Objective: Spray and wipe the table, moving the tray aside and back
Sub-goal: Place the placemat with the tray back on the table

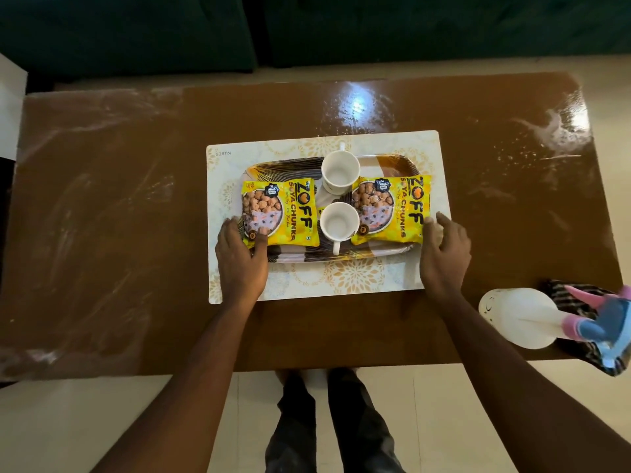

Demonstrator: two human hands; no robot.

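Brown and glossy, the desk (102, 199) shows pale wet streaks towards its left and right ends. In the middle lies a white placemat (341, 278) with a faint floral print, and the patterned tray (290, 257) sits on it, well inside its edges. The tray carries two yellow soya-chunk packets, the left packet (283, 213) and the right packet (396, 206), with two white cups between them: the far cup (339, 170) and the near cup (339, 221).

The person's left hand (240, 257) grips the tray's left end, fingers bent round the rim and the thumb lying over it onto the left packet. The right hand (444, 254) is at the tray's right end, its fingers loosely bent and touching the edge by the right packet; whether they actually grasp the rim cannot be told.

At the desk's near right corner stands a white spray bottle (519, 319) with a pink and blue trigger head, just beside a dark checked cloth (577, 302) that hangs over the desk's near edge.
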